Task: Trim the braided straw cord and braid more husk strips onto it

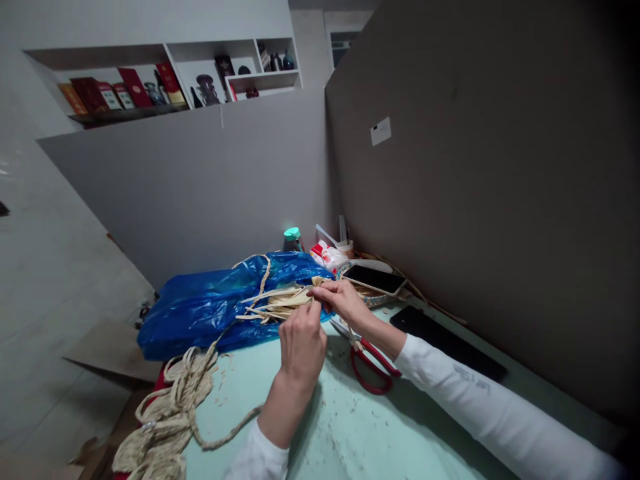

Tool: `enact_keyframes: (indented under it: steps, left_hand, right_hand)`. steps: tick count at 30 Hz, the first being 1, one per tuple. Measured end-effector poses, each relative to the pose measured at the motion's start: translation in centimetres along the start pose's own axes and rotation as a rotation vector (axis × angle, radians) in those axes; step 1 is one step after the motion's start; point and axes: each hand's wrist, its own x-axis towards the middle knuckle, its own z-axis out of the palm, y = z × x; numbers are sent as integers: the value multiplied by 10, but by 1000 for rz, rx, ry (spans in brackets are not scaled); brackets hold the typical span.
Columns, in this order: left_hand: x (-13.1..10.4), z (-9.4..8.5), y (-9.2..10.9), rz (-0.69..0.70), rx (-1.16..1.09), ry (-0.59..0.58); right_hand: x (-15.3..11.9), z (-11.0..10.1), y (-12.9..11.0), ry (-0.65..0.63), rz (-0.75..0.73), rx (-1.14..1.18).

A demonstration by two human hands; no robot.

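Both my hands meet over the front right of a blue plastic bag. My right hand pinches a pale dry plant strip, perhaps corn husk, between thumb and fingers. Right beside it, my left hand is closed with its knuckles up; its fingertips meet at the same strip and hide part of it. A loose bundle of pale strips lies on the bag just beyond my left hand. Below my right wrist, red-handled scissors rest on the table, their blades partly covered by the wrist.
Coiled braided straw rope hangs along the left edge of the pale green table. A phone rests on a round basket at the right, near a flat black object. A teal-lidded jar stands by grey partitions.
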Motion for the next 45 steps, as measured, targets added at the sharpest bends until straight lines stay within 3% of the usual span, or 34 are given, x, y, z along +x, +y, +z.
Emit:
enact_keyframes:
  steps: [4, 6, 8, 10, 13, 14, 17, 19, 24, 28, 34, 39, 45]
  left_hand:
    - [-9, 18, 9, 23, 103, -93]
    - [-12, 23, 11, 22, 77, -85]
    - [-11, 23, 10, 35, -10, -19]
    - [-6, 18, 5, 12, -146, 122]
    - [6, 9, -6, -156, -442, 292]
    - [10, 7, -11, -225, -600, 265]
    - [18, 10, -22, -396, -1121, 17]
    - [20, 13, -27, -455, -1290, -82]
    - [19, 14, -30, -492, -1311, -85]
    - [19, 12, -31, -461, -1215, -12]
    - [17, 11, -32, -465, -1044, 171]
    - [14, 16, -37, -533, -1018, 233]
    - [16, 22, -39, -663, -1209, 210]
  right_hand:
    - [-2, 4, 6, 24, 30, 54]
    - [-2, 3, 8, 42, 47, 82]
    - [-1, 0, 8, 56, 58, 110]
    - [0, -3, 5, 53, 59, 136]
    - [1, -4, -1, 4, 38, 167]
    - [0, -3, -3, -27, 31, 177]
    - [-5, 4, -10, -151, 27, 209]
    - [-9, 6, -15, -210, 18, 219]
    - [-12, 2, -23, -252, -2, 104]
    - [-7, -2, -18, -297, -48, -45]
    - [-8, -2, -18, -184, -252, -787]
    - [-22, 12, -25, -162, -287, -967]
    - [-39, 33, -16, -209, -377, -1126]
